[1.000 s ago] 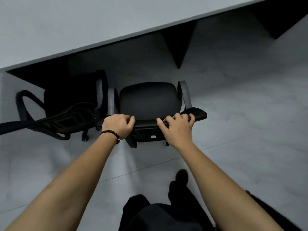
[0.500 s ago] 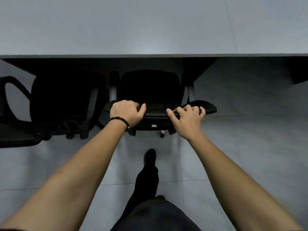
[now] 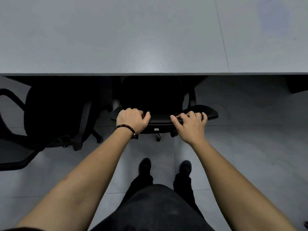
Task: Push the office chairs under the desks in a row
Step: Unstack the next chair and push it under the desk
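The grey bench (image 3: 150, 39) fills the upper part of the view, and its front edge runs straight across. A black office chair (image 3: 150, 94) is seen just in front of that edge, at the middle. The far part of its seat is lost in the shadow beneath the bench, while its backrest is turned towards the person, on the near side of the edge.

The top rail of the backrest is gripped by both hands. The left hand (image 3: 131, 120) is closed over the rail's left part, with its fingers curled over the far side and its thumb laid along the near side. A dark beaded bracelet (image 3: 126, 128) is worn on that wrist. The right hand (image 3: 190, 125) is set on the rail's right part, with its fingers hooked over the top and its thumb stretched leftwards along the rail.

A second chair (image 3: 55, 110) is seen further left along the bench's edge, turned at an angle. How far it reaches under the bench cannot be told in the shadow.

Two dark shoes (image 3: 145, 165) are planted on the grey tiled floor (image 3: 250, 147), nearer the person than the office chair.
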A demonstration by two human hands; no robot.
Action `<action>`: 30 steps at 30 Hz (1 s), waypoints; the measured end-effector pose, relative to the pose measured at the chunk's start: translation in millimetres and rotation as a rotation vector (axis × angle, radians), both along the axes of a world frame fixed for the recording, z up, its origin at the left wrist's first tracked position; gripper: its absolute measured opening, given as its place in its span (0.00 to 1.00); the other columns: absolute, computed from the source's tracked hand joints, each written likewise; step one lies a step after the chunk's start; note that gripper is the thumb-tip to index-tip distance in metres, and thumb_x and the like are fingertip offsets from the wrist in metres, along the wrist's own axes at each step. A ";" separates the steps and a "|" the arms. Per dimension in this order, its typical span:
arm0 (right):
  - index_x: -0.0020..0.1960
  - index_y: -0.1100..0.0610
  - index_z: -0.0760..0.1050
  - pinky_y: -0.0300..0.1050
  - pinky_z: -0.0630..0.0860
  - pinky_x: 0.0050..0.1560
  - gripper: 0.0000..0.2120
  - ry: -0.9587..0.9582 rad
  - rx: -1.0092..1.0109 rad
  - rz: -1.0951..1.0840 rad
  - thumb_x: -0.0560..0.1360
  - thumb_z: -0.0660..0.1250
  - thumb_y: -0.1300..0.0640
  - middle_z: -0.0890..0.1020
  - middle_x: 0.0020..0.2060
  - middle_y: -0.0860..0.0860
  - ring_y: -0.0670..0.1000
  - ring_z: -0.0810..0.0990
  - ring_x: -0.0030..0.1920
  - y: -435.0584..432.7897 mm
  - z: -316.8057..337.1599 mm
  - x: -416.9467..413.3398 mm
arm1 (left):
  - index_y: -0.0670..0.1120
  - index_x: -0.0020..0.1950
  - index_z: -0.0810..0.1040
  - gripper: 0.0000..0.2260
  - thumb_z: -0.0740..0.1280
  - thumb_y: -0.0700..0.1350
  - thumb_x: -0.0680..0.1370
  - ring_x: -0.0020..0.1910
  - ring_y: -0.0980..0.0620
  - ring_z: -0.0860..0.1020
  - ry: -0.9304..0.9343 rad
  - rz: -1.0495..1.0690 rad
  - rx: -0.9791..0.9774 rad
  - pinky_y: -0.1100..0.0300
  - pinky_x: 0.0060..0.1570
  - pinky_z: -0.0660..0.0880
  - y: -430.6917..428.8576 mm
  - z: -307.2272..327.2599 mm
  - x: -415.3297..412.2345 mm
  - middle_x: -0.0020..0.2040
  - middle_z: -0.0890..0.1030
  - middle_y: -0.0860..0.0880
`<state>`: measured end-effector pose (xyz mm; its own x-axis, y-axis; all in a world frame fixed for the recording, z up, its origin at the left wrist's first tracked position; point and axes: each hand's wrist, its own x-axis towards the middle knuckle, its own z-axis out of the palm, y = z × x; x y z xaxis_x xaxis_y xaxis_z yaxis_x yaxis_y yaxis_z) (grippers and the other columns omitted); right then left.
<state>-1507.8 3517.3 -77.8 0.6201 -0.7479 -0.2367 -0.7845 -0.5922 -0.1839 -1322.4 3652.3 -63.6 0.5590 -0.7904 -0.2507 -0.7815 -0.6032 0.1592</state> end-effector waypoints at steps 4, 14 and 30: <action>0.53 0.45 0.81 0.59 0.48 0.72 0.30 0.037 0.009 0.046 0.76 0.46 0.30 0.78 0.51 0.50 0.56 0.71 0.61 2.5 1.7 -30.5 | 0.48 0.31 0.75 0.25 0.50 0.60 0.78 0.32 0.50 0.72 -0.005 0.014 -0.002 0.57 0.31 0.63 10.5 -1.8 -35.3 0.30 0.73 0.52; 0.69 0.47 0.71 0.54 0.43 0.75 0.40 -0.026 0.088 0.083 0.72 0.44 0.24 0.70 0.70 0.53 0.52 0.60 0.74 -34.9 13.5 -78.1 | 0.47 0.37 0.81 0.27 0.48 0.57 0.79 0.45 0.44 0.78 -0.167 0.219 -0.010 0.49 0.51 0.69 12.2 5.6 -77.9 0.39 0.82 0.47; 0.56 0.48 0.77 0.58 0.43 0.73 0.32 -0.104 0.013 0.099 0.74 0.48 0.26 0.75 0.54 0.50 0.52 0.66 0.64 -38.1 1.6 -81.5 | 0.50 0.61 0.74 0.38 0.41 0.73 0.72 0.70 0.42 0.61 -0.037 0.365 0.022 0.40 0.73 0.39 25.1 -1.4 -91.4 0.65 0.70 0.44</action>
